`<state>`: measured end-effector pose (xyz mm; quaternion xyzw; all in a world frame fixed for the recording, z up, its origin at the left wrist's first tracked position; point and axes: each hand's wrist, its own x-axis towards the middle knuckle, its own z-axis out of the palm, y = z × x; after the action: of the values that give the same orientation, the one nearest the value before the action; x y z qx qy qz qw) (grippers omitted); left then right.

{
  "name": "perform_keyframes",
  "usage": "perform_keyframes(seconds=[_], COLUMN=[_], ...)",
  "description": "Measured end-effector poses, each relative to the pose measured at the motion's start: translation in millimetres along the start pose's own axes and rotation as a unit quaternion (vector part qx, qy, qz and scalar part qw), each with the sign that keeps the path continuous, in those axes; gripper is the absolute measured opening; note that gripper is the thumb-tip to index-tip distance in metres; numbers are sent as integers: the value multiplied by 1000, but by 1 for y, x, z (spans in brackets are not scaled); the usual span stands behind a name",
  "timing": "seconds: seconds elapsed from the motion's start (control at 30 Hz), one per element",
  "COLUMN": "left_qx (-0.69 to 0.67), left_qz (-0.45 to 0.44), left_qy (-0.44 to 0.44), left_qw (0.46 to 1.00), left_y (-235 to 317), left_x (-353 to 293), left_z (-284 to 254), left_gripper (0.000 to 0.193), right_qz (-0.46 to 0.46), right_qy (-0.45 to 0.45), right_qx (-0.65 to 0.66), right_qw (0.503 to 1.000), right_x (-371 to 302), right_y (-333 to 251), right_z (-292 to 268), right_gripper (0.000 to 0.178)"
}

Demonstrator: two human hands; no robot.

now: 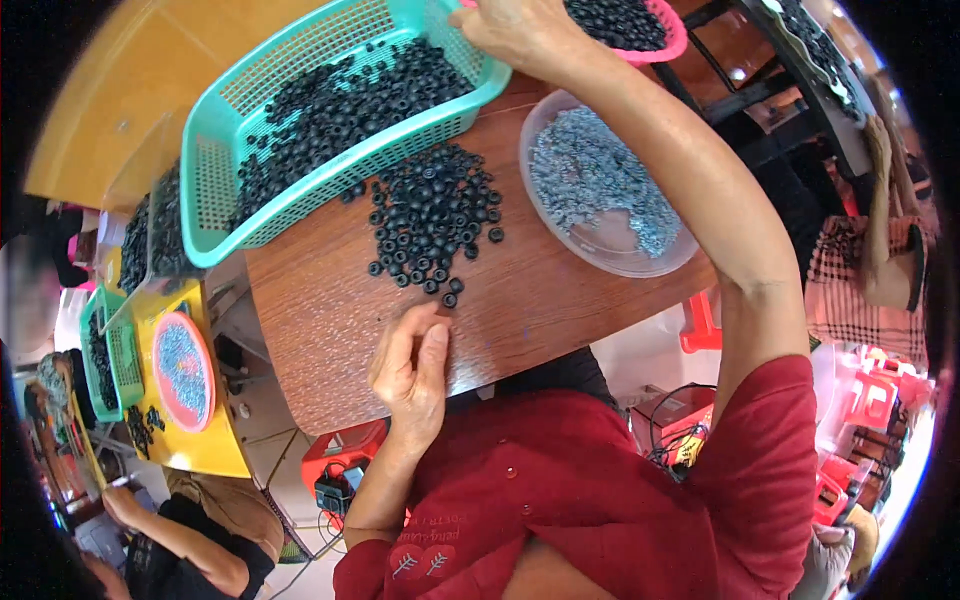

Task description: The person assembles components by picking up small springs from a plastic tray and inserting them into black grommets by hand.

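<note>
Near the table's front edge, my left hand [410,368] is closed, its thumb near the bent fingers; whether they pinch a small piece I cannot make out. Just beyond its fingertips lies a loose pile of small black ring-like pieces [430,205]. More black pieces [370,100] fill much of a turquoise plastic basket [350,160] at the far left. My right hand [515,32] reaches over that basket's right corner; the picture's top edge cuts off part of its fingers. Under my right forearm sits a clear round tub [610,255] of tiny bluish-silver pieces [590,170].
The brown wooden table [330,340] bears these things. A pink basket [675,35] of black pieces is at the far right. On the left, a yellow table [215,430] holds a pink tray [208,375] and a green basket [128,350]. People sit at both sides; red stools [345,450] stand below.
</note>
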<state>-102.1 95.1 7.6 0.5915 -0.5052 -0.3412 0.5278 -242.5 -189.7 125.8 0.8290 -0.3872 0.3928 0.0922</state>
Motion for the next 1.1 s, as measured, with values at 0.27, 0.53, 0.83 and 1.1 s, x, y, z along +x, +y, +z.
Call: perform_keyframes(seconds=[0.27,0.53,0.83,1.1], left_qx=[304,391,392,399], left_qz=[278,323,311,302], left_qy=[-9,-6,-19,-40], left_qw=[911,862,866,865], left_y=[10,12,8,9], left_x=[13,16,15,17], left_z=[8,26,29,28], left_gripper=[26,28,29,27], right_qz=[16,118,130,179], right_qy=[-84,-212,-248,-249], right_qx=[68,121,23,106], right_qw=[994,963,960,946], right_x=[-128,-214,-209,-199], right_y=[26,25,-2,1], right_z=[-63,-109,-73,-64], right_gripper=[9,16,8,10])
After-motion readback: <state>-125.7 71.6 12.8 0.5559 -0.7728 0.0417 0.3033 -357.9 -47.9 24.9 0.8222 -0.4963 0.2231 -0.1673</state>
